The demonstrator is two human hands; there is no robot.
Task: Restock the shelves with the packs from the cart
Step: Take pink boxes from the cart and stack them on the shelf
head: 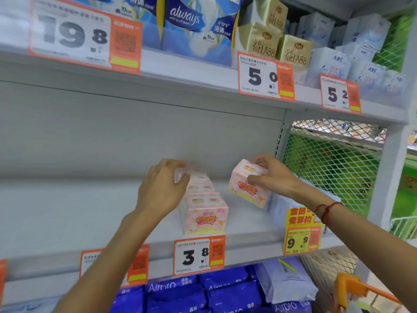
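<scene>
Above the white "3.8" price tag (199, 254), the left hand (162, 187) grips the rearmost pack of the pink carton row (202, 199) on the grey metal shelf (67, 206), while the right hand (272, 175) pinches a tilted pink carton pack (244, 184) just right of it.

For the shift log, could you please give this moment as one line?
left hand: grips row of pink packs | right hand: holds pink pack beside row | middle shelf
</scene>
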